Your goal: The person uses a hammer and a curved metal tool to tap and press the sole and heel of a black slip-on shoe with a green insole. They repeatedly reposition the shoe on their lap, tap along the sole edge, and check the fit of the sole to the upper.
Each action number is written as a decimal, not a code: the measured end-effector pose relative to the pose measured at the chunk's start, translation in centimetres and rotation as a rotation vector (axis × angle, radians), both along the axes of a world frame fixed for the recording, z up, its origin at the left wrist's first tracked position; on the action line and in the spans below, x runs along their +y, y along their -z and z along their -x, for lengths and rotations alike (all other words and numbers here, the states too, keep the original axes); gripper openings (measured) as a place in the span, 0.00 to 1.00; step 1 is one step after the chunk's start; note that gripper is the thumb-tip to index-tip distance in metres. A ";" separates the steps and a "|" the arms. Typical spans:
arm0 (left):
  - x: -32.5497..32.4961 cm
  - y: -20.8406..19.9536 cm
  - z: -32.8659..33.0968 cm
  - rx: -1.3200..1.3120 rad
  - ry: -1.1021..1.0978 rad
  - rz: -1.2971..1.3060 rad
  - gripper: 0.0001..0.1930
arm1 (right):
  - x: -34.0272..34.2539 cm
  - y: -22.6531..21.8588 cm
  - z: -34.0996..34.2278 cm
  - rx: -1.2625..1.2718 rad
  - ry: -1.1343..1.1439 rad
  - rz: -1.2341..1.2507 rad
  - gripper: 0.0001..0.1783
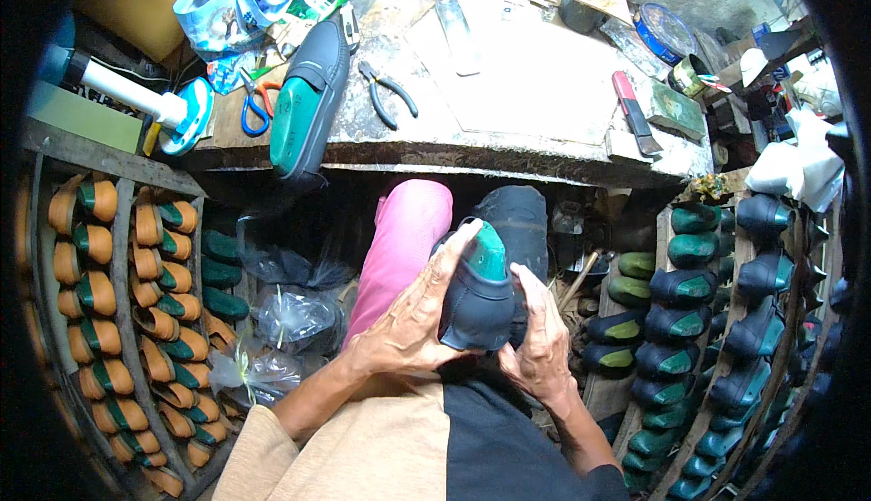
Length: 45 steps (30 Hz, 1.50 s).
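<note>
Over my lap, a dark navy loafer [477, 312] is stretched on a green shoe last [488, 251], its toe toward me. My left hand [410, 321] grips its left side, the thumb and fingers reaching up along the edge. On the other side, my right hand [541, 338] presses its fingers against the shoe near the toe. The sole is hidden beneath. A matching loafer [319, 58] on a green last lies at the front edge of the workbench [535, 156].
Pliers [388, 97], scissors [256, 106], a red-and-black cutter [631, 111] and a green block [676, 112] lie on the bench. Racks of tan shoes [95, 292] stand at left, racks of dark shoes [673, 324] at right. Clear plastic bags [292, 315] sit beside my left leg.
</note>
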<state>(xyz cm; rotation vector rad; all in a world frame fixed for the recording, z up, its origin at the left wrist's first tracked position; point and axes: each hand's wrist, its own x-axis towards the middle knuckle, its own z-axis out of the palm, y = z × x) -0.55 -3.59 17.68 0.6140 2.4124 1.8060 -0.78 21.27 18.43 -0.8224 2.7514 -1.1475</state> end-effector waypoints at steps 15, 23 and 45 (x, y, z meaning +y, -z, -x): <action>-0.2 -0.4 3.0 0.090 -0.007 0.113 0.69 | -2.3 0.4 3.0 0.020 -0.047 0.084 0.65; 0.0 0.8 3.8 0.123 -0.060 0.041 0.70 | -1.9 0.4 4.5 -0.013 -0.058 0.072 0.61; 0.6 0.3 1.6 0.071 0.022 0.139 0.72 | 4.7 -3.1 10.1 -0.168 0.069 -0.048 0.36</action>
